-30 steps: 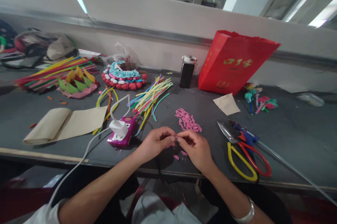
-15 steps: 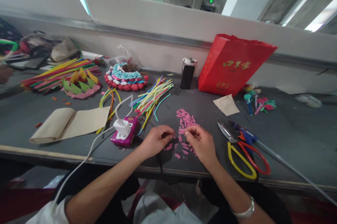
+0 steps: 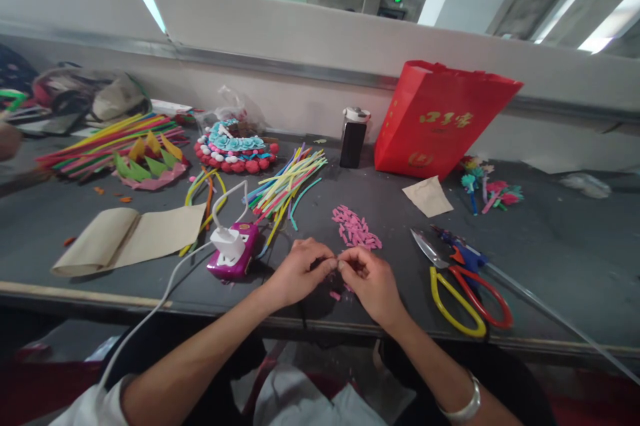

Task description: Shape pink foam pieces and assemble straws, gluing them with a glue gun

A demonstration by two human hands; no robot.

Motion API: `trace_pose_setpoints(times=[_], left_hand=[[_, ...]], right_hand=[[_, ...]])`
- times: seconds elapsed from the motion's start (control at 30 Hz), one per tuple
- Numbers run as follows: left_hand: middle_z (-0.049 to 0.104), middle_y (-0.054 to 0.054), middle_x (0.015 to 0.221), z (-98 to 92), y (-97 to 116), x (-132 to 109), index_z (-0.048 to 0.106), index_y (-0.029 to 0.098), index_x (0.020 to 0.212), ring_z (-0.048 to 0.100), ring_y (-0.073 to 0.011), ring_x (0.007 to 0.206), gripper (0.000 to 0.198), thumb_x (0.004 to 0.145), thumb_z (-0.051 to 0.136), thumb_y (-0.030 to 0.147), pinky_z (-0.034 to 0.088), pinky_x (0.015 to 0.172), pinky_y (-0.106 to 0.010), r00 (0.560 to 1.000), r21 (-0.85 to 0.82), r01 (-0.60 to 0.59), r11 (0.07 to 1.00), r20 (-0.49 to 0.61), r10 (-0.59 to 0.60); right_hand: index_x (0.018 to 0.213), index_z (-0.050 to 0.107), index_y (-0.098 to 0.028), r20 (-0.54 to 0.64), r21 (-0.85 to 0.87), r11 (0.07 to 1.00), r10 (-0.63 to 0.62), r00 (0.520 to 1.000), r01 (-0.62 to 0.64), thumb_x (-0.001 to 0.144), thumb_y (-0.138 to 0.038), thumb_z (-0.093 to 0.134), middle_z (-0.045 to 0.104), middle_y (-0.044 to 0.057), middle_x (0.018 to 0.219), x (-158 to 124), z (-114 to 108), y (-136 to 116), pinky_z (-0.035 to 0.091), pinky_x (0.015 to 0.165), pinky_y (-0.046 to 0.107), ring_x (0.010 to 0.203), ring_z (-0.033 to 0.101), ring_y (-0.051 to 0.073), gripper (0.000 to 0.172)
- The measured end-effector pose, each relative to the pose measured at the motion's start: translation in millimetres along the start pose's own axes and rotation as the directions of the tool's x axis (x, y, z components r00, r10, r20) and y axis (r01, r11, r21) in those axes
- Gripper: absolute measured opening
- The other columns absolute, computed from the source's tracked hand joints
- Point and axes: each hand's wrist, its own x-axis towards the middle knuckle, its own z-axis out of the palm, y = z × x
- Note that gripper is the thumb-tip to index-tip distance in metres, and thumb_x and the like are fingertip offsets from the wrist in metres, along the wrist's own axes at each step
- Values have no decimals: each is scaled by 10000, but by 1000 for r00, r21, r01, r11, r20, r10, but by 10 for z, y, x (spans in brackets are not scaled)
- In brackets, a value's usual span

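My left hand (image 3: 306,271) and my right hand (image 3: 373,285) meet at their fingertips just above the dark table, near its front edge. Both are closed in a pinch, and whatever sits between the fingertips is too small to make out. Beyond them lies a heap of short pink strips (image 3: 356,229). One loose pink piece (image 3: 335,295) shows below the fingers, and more are partly covered by my right hand. To the right rest scissors (image 3: 459,301) with one yellow and one red handle, beside a blue glue gun (image 3: 469,257) with a long clear stick.
Left of my hands is a purple socket block (image 3: 246,237) with a white charger (image 3: 229,246) and cable. Coloured stems (image 3: 287,186), a paper roll (image 3: 105,239) and a beaded floral piece (image 3: 235,153) lie around. Behind stand a bottle (image 3: 354,139) and a red bag (image 3: 440,123).
My hands were apart over the pink pieces; now their fingertips touch. My right hand has moved left and the left slightly right. The view has shifted a little.
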Motion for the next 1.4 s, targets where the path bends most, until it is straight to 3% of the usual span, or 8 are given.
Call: trace_pose_setpoints(times=[0.13,0.3,0.43,0.6,0.73,1.0,1.1,1.4], left_hand=[[650,-10,774,-32,31,-19,600,171,824,555,-162,801,184,931,482,265,351,822,-324,998,68,-54,996,17,53],[622,-12,736,-159,40,-61,585,168,771,520,-161,765,208,925,481,262,347,783,-313,995,92,-14,996,-101,24],[604,-6,716,-181,71,-71,590,165,747,520,-148,732,240,915,500,312,369,751,-284,984,-33,66,997,-163,-70],[519,25,650,-78,142,-44,568,160,768,455,-109,606,253,899,503,366,354,588,-224,950,-306,220,926,-147,-275],[507,32,667,-8,149,-16,555,161,843,429,-96,591,242,883,519,398,342,544,-203,937,-458,247,854,-110,-330],[523,33,689,100,179,-22,522,167,874,506,-91,611,229,872,549,394,409,583,-200,958,-633,225,741,7,-286],[535,34,690,138,198,-29,500,170,873,506,-83,551,248,872,541,414,410,533,-200,958,-692,247,678,67,-280],[514,43,659,184,207,-28,529,146,857,447,-53,502,234,845,595,370,350,480,-170,935,-720,292,630,75,-346]], right_hand=[[756,628,-176,17,47,998,37,999,-37,784,-268,583,598,-22,612,12,-51,-12,420,487,204,500,513,103,106],[780,618,-177,-97,282,945,198,975,-164,757,-323,627,551,-49,550,122,-310,48,402,465,211,456,482,98,148],[776,623,-172,-63,444,872,257,964,-204,728,-338,681,573,-44,574,159,-406,95,407,474,209,469,489,91,182],[768,617,-169,28,542,803,280,960,-250,718,-327,690,588,-29,621,98,-309,49,424,449,203,486,490,90,181],[772,617,-171,72,410,876,245,967,-252,754,-322,648,575,-38,573,41,-261,-17,410,447,198,457,477,87,155],[750,640,-173,28,38,999,11,1000,-12,797,-243,578,627,-15,641,-32,-165,-85,418,540,199,551,536,104,104],[759,636,-173,9,1,1000,-14,1000,14,803,-228,570,643,-12,658,-24,-140,-97,425,555,200,559,550,106,97],[778,640,-166,2,39,999,18,1000,-18,807,-254,575,640,-11,654,-37,-123,-71,434,537,197,544,548,106,113]])
